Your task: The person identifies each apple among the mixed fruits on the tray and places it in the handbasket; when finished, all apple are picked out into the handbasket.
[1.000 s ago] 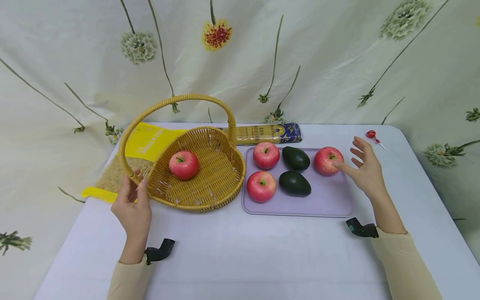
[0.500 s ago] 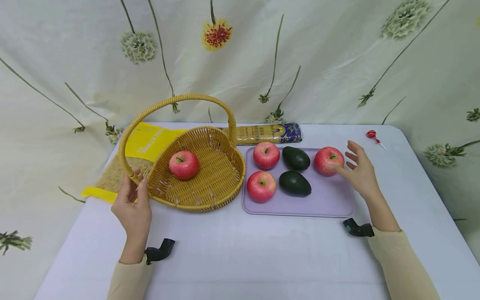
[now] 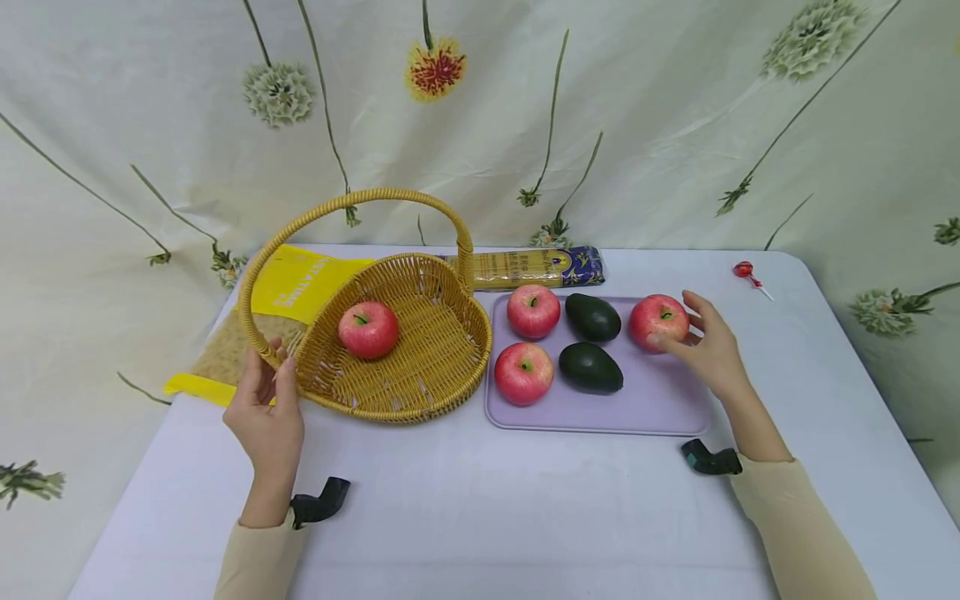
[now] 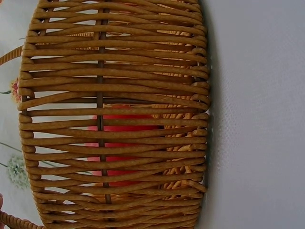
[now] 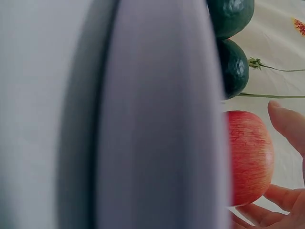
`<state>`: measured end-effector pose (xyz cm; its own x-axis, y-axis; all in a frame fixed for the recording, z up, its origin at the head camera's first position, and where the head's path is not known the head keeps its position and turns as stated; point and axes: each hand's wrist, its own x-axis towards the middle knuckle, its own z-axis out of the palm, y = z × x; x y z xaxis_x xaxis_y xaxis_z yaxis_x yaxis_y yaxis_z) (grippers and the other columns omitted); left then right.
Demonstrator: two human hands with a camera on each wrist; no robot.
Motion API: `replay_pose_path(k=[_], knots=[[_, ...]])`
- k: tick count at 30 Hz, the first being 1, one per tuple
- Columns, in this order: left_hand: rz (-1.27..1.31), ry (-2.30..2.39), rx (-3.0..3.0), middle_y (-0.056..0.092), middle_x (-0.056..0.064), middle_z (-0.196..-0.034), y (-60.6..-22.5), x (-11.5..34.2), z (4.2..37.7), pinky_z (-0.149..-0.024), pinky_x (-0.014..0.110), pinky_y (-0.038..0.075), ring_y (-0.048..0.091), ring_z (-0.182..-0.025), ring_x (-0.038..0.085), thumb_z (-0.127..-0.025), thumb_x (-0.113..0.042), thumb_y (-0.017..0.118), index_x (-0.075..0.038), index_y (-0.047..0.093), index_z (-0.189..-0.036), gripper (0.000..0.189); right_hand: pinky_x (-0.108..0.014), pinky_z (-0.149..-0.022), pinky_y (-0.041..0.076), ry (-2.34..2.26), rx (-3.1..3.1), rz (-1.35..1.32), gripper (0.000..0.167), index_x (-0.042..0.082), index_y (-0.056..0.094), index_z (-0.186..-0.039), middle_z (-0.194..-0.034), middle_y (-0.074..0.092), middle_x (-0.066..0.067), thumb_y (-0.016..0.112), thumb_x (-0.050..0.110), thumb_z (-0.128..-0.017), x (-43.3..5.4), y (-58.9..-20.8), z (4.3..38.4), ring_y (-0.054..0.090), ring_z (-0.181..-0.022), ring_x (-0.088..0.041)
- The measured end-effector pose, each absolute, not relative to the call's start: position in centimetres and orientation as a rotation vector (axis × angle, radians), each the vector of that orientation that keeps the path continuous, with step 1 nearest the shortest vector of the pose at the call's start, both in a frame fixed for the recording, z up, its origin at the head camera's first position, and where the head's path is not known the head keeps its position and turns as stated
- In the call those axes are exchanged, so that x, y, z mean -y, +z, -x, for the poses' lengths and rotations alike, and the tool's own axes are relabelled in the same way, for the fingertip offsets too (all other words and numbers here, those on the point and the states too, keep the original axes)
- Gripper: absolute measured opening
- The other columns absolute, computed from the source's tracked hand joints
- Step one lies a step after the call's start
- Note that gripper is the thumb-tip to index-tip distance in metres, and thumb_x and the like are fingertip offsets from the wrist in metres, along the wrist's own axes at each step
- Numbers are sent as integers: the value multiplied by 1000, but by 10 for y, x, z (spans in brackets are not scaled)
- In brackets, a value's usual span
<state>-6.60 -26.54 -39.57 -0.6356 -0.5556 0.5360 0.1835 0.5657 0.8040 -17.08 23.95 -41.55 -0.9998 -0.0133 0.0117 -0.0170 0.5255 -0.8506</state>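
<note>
In the head view, my left hand (image 3: 264,421) holds the lower left end of the handle of a woven basket (image 3: 427,387). A red apple (image 3: 368,330) lies inside the basket; the left wrist view shows it through the weave. My right hand (image 3: 711,353) is at the right side of another apple (image 3: 656,322) on a lilac tray (image 3: 652,408). Thumb and fingers spread around that apple; in the right wrist view the thumb (image 5: 288,121) stands apart from it. Two avocados (image 3: 590,367) and two more apples (image 3: 523,373) lie on the tray.
Behind the basket lies a yellow bag (image 3: 300,283), partly covered by it. A gold and blue packet (image 3: 532,267) lies behind the tray. A red lollipop (image 3: 744,269) is at the back right of the white table (image 3: 510,508).
My right hand has moved left to the rightmost apple on the tray, its fingers coming closer around it. The left hand and the basket have stayed where they were.
</note>
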Motion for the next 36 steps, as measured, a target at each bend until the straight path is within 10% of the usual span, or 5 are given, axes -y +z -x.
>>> replay_pose_path(k=[15, 23, 29, 36], knots=[[-296, -1143, 1969, 71, 6, -117, -396, 265, 66, -81, 7, 51, 67, -102, -1, -95, -11, 63, -15, 55, -138, 44, -58, -105, 42, 1447, 2796, -15, 89, 3, 24, -153, -148, 38, -26, 76, 24, -85, -238, -426, 173, 42, -129, -48], [-290, -1141, 1972, 71, 7, -117, -397, 266, 66, -81, 6, 51, 68, -103, 4, -96, -12, 62, -17, 55, -139, 44, -25, -91, 47, 1389, 2793, -23, 84, 5, 29, -152, -142, 43, -25, 77, 22, -85, -237, -427, 173, 51, -117, -44], [-288, -1143, 1968, 71, 7, -116, -397, 266, 66, -81, 6, 51, 67, -103, 2, -95, -11, 63, -16, 56, -138, 43, -53, -101, 47, 1382, 2770, -11, 83, 5, 31, -151, -141, 44, -26, 77, 20, -84, -234, -428, 174, 51, -116, -46], [-291, -1148, 1971, 70, 11, -116, -397, 266, 67, -81, 6, 51, 66, -103, -2, -95, -11, 63, -16, 56, -138, 44, -59, -103, 44, 1398, 2734, 56, 82, 5, 31, -151, -144, 42, -26, 77, 21, -85, -236, -426, 172, 49, -121, -48]])
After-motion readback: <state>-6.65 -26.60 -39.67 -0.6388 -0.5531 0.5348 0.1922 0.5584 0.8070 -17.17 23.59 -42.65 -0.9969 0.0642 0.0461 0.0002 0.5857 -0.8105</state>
